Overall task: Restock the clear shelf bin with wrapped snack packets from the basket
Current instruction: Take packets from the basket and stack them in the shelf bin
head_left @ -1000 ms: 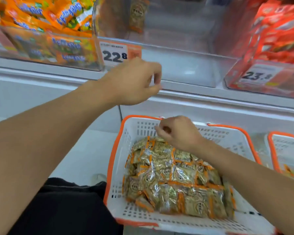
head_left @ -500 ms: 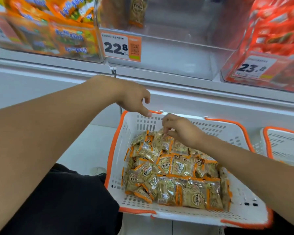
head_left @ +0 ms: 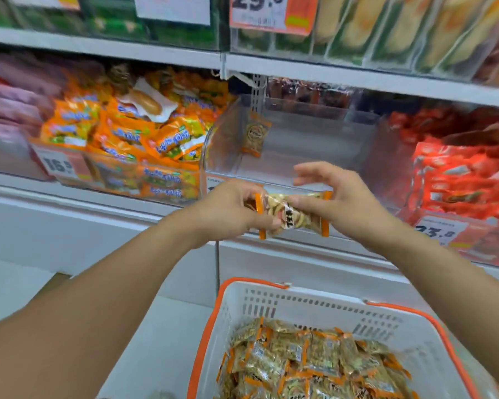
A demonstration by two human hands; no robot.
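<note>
While both my hands pinch one snack packet (head_left: 293, 213) before the clear bin (head_left: 314, 156), my left grip (head_left: 228, 214) holds its left end, my right grip (head_left: 337, 205) its right, above the basket (head_left: 314, 309).

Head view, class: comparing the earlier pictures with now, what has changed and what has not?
Both hands rose from the basket to the clear shelf bin. The left hand and right hand now hold a snack packet together. The basket stays full; one packet remains in the bin.
</note>
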